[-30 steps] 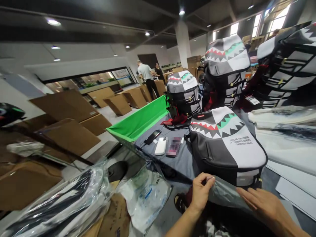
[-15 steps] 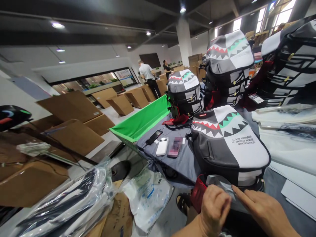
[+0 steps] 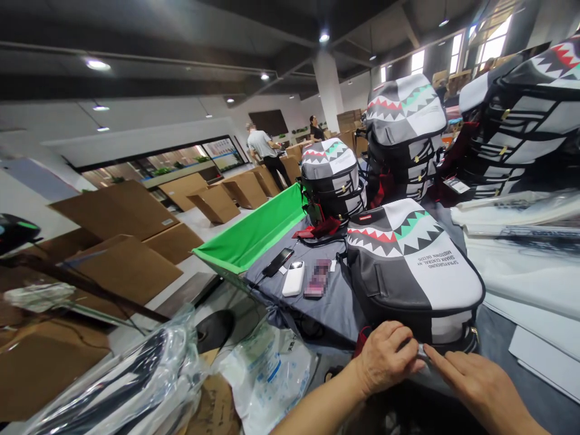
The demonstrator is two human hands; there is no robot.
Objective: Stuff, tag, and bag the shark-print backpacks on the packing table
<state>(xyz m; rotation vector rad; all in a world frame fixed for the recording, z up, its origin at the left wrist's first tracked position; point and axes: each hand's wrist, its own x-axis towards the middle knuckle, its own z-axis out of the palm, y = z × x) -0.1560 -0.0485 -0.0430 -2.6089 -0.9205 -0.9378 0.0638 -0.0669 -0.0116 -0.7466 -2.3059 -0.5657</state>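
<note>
The left hand is curled into a narrow grip at the near edge of the bench, its fingertips closed on a fold of thin grey plastic film. The right hand lies just beside it with the fingers stretched out, the index fingertip touching the same film. Whether it pinches or only presses cannot be told.

The film runs up against the lower edge of a black-and-white Sprayground backpack, which lies flat near the bench's front right corner with its shark-teeth print facing up. A red strap shows just left of the hands.

Further back along the bench, on the grey cloth, lie a smartphone, a white power bank and a blurred card. Two more shark-print backpacks stand behind them, and a third stands at the right. White sheets lie along the right edge. Left of the bench are a green fabric panel, plastic-wrapped goods, and cardboard boxes. Two people stand at the far end of the room.
</note>
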